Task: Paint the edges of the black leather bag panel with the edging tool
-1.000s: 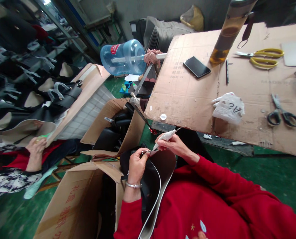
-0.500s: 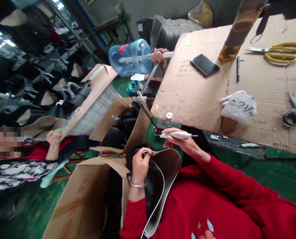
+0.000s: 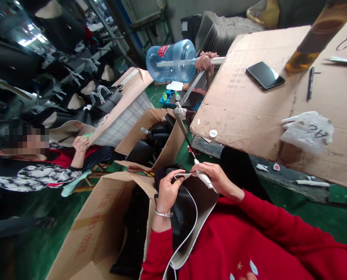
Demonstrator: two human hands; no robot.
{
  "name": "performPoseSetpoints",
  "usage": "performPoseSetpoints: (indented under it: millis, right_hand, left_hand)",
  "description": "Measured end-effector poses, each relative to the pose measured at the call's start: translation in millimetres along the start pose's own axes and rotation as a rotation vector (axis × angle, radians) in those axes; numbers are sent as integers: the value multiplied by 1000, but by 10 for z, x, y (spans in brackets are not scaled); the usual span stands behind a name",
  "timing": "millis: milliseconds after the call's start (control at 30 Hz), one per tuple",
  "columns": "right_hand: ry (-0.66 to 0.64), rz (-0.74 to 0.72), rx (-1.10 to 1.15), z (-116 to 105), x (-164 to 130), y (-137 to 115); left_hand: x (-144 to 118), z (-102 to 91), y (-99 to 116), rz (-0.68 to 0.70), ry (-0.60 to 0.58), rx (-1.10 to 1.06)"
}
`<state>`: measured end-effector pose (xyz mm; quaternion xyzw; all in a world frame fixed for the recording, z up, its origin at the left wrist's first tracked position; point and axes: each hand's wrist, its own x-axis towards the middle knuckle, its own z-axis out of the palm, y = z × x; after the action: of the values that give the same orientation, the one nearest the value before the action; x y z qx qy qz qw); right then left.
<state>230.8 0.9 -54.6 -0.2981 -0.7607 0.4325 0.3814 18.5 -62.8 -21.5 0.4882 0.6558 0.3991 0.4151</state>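
Observation:
My left hand (image 3: 167, 193), with a bangle at the wrist, pinches the upper edge of an open bag piece (image 3: 204, 196). This piece has a pale grey inner face and a white edge, and it curves down against my red top. My right hand (image 3: 217, 179) grips a thin pointed tool with a white wrapped handle (image 3: 203, 175), close beside the pinched edge. Its slender tip points up and to the left. Whether the tool touches the edge I cannot tell. Black bag material (image 3: 181, 214) lies behind the left wrist.
Cardboard boxes (image 3: 94, 217) with black bags stand to my left. The cardboard-covered table (image 3: 234, 112) carries a phone (image 3: 265, 75), a plastic bag (image 3: 309, 132), a bottle of amber liquid (image 3: 310, 46) and scissors (image 3: 341, 60). A blue water jug (image 3: 172, 60) juts out beyond. Another person's hand (image 3: 81, 144) is at left.
My right hand has lowered toward the left hand, and the tool has turned from nearly level to slanting, its tip up-left. The left hand keeps its pinch. The view has shifted left.

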Motion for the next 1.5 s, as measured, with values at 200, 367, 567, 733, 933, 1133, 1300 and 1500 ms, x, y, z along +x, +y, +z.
performPoseSetpoints:
  millis: [200, 367, 567, 733, 933, 1133, 1300, 1500]
  right_hand:
    - [14, -17, 1, 25, 43, -61]
    - [271, -103, 45, -109, 193, -360]
    - [572, -116, 73, -336, 296, -673]
    - [612, -168, 74, -417, 296, -682]
    - [495, -168, 98, -349, 357, -620]
    - [357, -89, 212, -53, 352, -489]
    - [179, -47, 73, 26, 373, -301]
    - [90, -83, -147, 66, 324, -293]
  left_hand:
    - [12, 51, 10, 20, 71, -27]
    - [211, -266, 327, 123, 513, -87]
    - [134, -972, 1001, 326, 1054, -11]
    - [-382, -1010, 1308, 350, 1228, -60]
    - [-887, -965, 1267, 135, 1335, -236]
    - [-1215, -849, 870, -155, 1306, -335]
    - [-1443, -707, 606, -330, 1364, -152]
    - [-1456, -738, 421, -320, 1393, -176]
